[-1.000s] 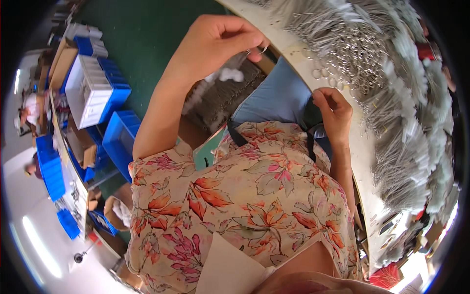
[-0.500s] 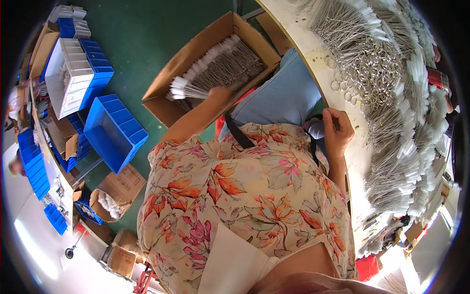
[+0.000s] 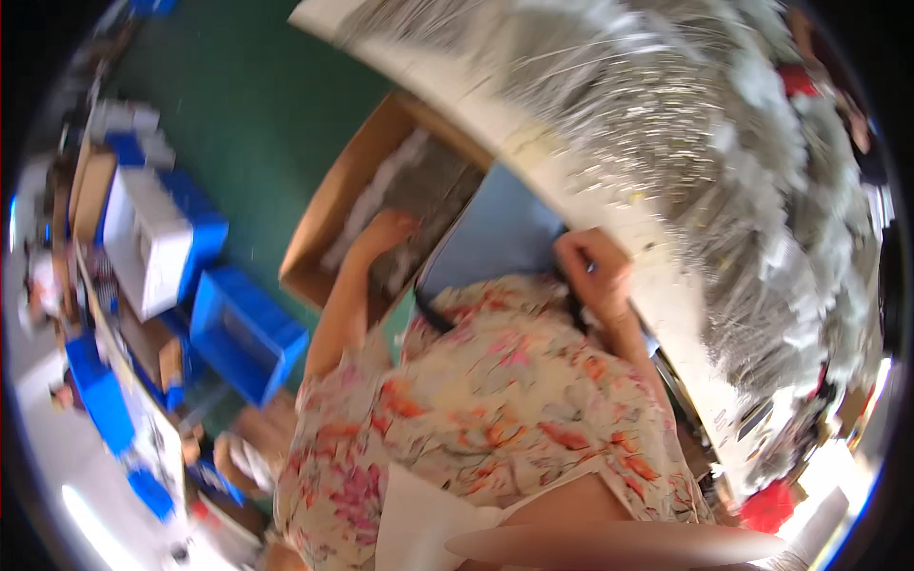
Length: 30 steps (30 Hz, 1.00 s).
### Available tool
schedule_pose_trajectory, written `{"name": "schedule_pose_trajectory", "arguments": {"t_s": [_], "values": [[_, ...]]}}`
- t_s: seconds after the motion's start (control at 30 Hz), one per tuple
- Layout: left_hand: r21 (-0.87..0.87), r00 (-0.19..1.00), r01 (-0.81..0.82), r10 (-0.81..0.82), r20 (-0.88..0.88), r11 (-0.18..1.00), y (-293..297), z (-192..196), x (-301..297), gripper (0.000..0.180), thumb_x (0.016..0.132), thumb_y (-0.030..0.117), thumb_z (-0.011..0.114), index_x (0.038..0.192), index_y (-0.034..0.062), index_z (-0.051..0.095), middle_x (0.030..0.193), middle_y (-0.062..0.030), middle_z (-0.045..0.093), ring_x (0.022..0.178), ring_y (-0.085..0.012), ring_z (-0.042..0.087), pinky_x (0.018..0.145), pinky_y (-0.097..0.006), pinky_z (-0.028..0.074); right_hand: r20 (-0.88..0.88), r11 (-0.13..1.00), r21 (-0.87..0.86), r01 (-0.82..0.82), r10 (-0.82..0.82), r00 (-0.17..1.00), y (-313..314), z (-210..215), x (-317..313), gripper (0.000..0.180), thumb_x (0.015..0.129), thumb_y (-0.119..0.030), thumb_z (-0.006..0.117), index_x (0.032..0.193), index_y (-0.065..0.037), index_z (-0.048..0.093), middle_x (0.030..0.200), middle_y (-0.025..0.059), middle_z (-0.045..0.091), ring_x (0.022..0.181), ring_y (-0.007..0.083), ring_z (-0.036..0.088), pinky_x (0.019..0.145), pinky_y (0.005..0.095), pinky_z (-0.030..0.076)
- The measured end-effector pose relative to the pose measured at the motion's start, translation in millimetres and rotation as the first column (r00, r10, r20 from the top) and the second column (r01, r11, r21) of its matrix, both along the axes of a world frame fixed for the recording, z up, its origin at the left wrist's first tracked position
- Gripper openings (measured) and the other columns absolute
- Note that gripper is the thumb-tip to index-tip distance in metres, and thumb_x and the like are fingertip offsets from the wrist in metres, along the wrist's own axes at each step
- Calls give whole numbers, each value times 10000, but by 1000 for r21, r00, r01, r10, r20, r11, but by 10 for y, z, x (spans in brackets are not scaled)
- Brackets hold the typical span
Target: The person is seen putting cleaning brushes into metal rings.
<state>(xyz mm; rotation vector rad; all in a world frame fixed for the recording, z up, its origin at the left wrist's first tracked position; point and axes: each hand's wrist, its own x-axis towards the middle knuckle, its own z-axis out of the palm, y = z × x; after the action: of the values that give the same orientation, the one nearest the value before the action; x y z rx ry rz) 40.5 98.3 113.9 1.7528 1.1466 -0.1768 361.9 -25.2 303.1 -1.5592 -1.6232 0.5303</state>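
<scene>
My left hand (image 3: 386,234) is over the open cardboard box (image 3: 328,205) to my left. Inside the box lie many thin wire brushes (image 3: 433,181) with white bristle ends, packed side by side. Motion blurs the fingers, and no brush can be made out in them. My right hand (image 3: 598,274) is raised by the near edge of the table, its fingers curled in; whether anything is in them is hidden. Beyond it, a large heap of similar wire brushes (image 3: 762,257) with pale bristles covers the table, and wire loop ends (image 3: 657,124) glint in the pile.
The white table (image 3: 562,181) curves along my right side. Blue bins (image 3: 249,333) and a white bin (image 3: 143,238) stand at the left over a green floor (image 3: 257,95). My blue-clad leg (image 3: 500,233) is between the box and the table. A red thing (image 3: 769,504) is at the lower right.
The view has swung and blurred. My left hand gripped several white-ended brushes over the box before; that bundle no longer shows in it. The right hand stays curled by the table edge.
</scene>
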Motion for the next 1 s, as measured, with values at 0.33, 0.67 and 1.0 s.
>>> {"name": "schedule_pose_trajectory", "arguments": {"t_s": [0.33, 0.67, 1.0], "values": [[178, 852, 153, -221, 475, 972, 1719, 3563, 2206, 251, 861, 149, 577, 1062, -1, 581, 931, -33, 630, 897, -116, 579, 827, -266, 448, -522, 978, -196, -73, -41, 852, -217, 831, 767, 73, 781, -65, 661, 829, -15, 639, 764, 57, 624, 672, 126, 583, 605, 253, 471], [924, 979, 202, -77, -187, 324, 3813, 3018, 3685, 206, 791, 235, 613, 912, 69, 624, 912, -138, 637, 878, -309, 605, 753, -399, 478, -487, 947, -151, 283, -321, 813, -680, 1404, 1687, 49, 767, -14, 654, 810, 3, 640, 748, 73, 618, 664, 123, 578, 601, 249, 467], [952, 970, 227, 35, -239, 206, 3641, 3003, 3837, 121, 838, 209, 537, 876, 106, 590, 848, -128, 640, 812, -342, 610, 701, -434, 481, 202, 906, -148, 396, -365, 909, 533, 1809, 3162, 139, 794, -154, 612, 864, -48, 669, 779, 90, 661, 688, 165, 628, 651, 299, 503]]}}
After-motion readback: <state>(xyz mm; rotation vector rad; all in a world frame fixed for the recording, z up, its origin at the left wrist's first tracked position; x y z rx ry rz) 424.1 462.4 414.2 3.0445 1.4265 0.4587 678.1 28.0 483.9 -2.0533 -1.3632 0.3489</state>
